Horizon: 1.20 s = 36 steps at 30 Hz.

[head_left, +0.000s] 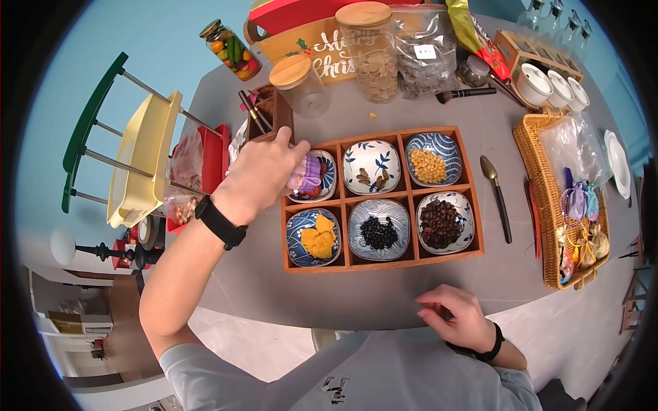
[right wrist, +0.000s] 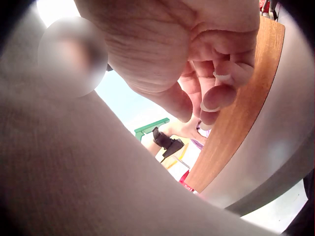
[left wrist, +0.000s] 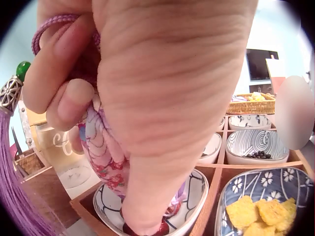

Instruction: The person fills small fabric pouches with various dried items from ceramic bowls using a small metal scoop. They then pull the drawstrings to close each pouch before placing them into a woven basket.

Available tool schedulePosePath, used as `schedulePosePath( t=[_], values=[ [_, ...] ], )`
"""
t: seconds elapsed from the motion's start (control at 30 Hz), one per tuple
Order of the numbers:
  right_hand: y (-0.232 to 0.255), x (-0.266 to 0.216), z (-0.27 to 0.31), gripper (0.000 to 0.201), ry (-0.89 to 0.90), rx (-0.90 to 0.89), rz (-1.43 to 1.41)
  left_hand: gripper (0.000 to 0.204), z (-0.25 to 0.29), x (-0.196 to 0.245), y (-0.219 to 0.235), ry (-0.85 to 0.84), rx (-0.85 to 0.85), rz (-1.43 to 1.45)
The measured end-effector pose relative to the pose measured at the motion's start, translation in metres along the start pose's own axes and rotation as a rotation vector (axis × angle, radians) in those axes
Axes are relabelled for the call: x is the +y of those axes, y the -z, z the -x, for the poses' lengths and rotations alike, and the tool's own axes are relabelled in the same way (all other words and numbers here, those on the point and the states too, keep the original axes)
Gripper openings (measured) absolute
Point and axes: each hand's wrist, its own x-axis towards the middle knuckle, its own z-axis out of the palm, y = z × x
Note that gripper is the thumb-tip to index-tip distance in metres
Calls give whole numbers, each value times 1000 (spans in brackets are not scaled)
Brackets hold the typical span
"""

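My left hand (head_left: pixel 257 171) grips a small pink and purple floral drawstring pouch (head_left: pixel 302 179) over the back left bowl (head_left: pixel 330 163) of a divided wooden tray (head_left: pixel 380 266). In the left wrist view, the thumb (left wrist: pixel 147 206) reaches down to dark red pieces (left wrist: pixel 163 227) in that bowl. A purple cord (left wrist: pixel 54 20) loops over the fingers, and a purple tassel (left wrist: pixel 34 182) with a green bead (left wrist: pixel 22 70) hangs beside them. My right hand (head_left: pixel 456 315) is by the table's front edge, fingers loosely curled, holding nothing.
Other tray bowls hold yellow chunks (head_left: pixel 318 240), black beans (head_left: pixel 379 234), coffee-like beans (head_left: pixel 442 225), yellow kernels (head_left: pixel 428 166) and brownish pieces (head_left: pixel 373 179). A spoon (head_left: pixel 498 198) and wicker basket (head_left: pixel 531 147) with pouches lie right. Lidded jars (head_left: pixel 367 55) stand behind; a stepped rack (head_left: pixel 137 157) is left.
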Motion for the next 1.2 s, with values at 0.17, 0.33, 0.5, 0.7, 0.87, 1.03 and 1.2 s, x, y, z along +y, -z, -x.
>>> schedulePosePath(
  t=[0.17, 0.33, 0.5, 0.7, 0.87, 1.03, 1.2],
  values=[
    [2, 0, 0, 20, -10, -11, -7, 61, -7, 4, 15, -2, -43, -38],
    [4, 0, 1, 20, -5, -9, 0, 58, -8, 5, 24, 4, -68, -50],
    [5, 1, 2, 20, 1, -8, 5, 56, -1, -6, 14, 35, 5, -23],
    [4, 1, 3, 20, 1, -2, -9, 56, 25, -16, 24, 141, 84, 361],
    [0, 2, 3, 21, 5, -4, -18, 64, 75, -23, 5, 217, 288, 989],
    [-4, 1, 3, 22, -21, -6, -40, 84, 152, -16, -24, 364, 452, 1464],
    [-8, 1, 2, 23, -27, -30, -36, 65, 208, 14, -5, 509, 475, 1452]
  ],
)
